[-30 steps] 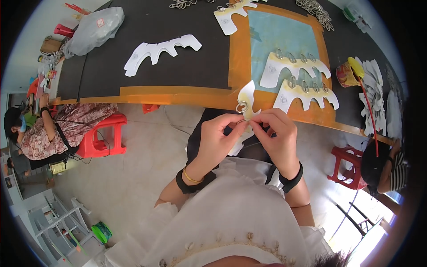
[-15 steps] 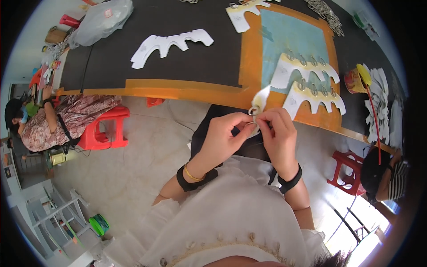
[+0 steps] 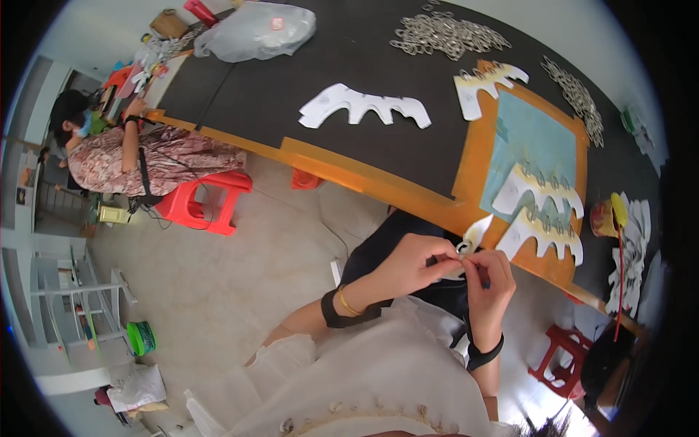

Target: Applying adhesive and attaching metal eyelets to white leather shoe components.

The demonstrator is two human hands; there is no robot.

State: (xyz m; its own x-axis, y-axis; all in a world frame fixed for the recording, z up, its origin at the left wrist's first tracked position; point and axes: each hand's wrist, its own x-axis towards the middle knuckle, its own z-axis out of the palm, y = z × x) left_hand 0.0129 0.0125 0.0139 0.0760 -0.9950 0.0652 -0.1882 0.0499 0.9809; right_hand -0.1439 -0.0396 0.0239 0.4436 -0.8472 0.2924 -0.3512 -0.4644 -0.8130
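Just off the table's front edge, my left hand (image 3: 421, 264) and my right hand (image 3: 489, 282) meet, thumbs and forefingers pinched together. Between them they hold a white cut-out strip (image 3: 477, 230) with a yellowish patch. A metal ring (image 3: 464, 248) sits on it at my fingertips, and fingers hide the strip's lower part. Closest to my right hand on the table lies a scalloped white piece (image 3: 542, 242) with several rings along its upper edge. Beyond that is a similar scalloped piece (image 3: 535, 195), also bearing rings.
A blue sheet (image 3: 535, 135) is bordered by orange tape (image 3: 477, 164) on the dark table (image 3: 269, 95). Farther back lie a ring pile (image 3: 448, 36), another ringed piece (image 3: 470, 98) and plain white pieces (image 3: 364, 105). A tub (image 3: 603, 218) with a yellow-headed brush stands right. A person (image 3: 102, 156) sits left.
The whole view has swung, so the table and my hands appear farther right and lower. Both hands stay pinched on the strip, with the ring still at my fingertips.
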